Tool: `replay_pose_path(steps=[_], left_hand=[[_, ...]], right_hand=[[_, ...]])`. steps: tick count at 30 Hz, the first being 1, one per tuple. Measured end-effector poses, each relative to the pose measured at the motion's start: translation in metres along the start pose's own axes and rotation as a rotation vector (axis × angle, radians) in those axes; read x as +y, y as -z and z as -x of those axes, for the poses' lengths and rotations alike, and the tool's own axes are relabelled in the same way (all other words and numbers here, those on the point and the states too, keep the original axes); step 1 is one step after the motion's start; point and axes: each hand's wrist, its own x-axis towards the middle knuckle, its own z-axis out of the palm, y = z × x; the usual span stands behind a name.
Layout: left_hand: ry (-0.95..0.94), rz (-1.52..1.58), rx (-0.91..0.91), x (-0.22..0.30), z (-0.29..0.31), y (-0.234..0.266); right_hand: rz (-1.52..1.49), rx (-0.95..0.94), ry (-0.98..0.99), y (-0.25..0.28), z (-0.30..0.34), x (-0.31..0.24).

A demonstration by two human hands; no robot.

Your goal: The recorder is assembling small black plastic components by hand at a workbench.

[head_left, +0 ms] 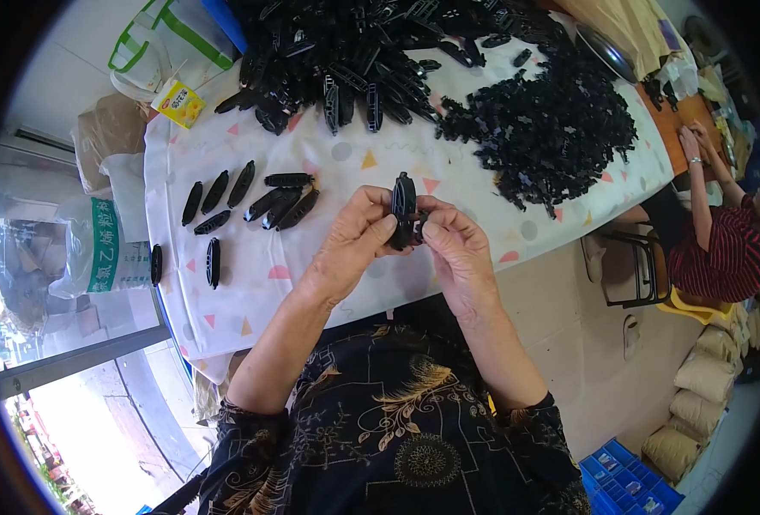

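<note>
Over the near side of the table, my left hand [354,233] grips a long oval black plastic part [404,194], which stands upright between the fingers. My right hand [461,245] pinches close against the lower end of that part, with a small black piece at its fingertips whose shape is mostly hidden. Left of my hands, several similar oval black parts [286,208] lie together. Others, such as one black part [214,263], rest singly farther left. A heap of long black parts [328,69] covers the far side, beside a spread of small black pieces [560,129].
A patterned white cloth [346,283] covers the table. At its far left corner stand a yellow carton [179,105] and a white-green bag [161,51]. On the right, another person [713,257] sits beside stacked sacks [708,378]. A blue tray [629,485] is on the floor.
</note>
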Motion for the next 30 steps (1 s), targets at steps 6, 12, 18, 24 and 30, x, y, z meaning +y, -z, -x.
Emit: replay_pose_path(steps=[6, 12, 18, 24, 30], left_hand=[[0.019, -0.083, -0.013, 0.001, 0.007, -0.019], [0.021, -0.121, -0.015, -0.003, 0.009, -0.025], [0.004, -0.18, 0.009, -0.005, 0.01, -0.028], [-0.046, -0.356, -0.036, -0.02, 0.013, -0.021], [-0.055, -0.313, -0.04, -0.022, 0.016, -0.035]], right_hand=[[-0.006, -0.016, 0.025, -0.002, 0.012, -0.006], [-0.041, 0.015, 0.029, 0.002, 0.018, -0.005], [-0.066, 0.028, 0.041, 0.005, 0.019, 0.001], [0.08, 0.039, 0.029, 0.0, 0.022, 0.0], [0.149, -0.078, -0.09, 0.008, 0.017, -0.004]])
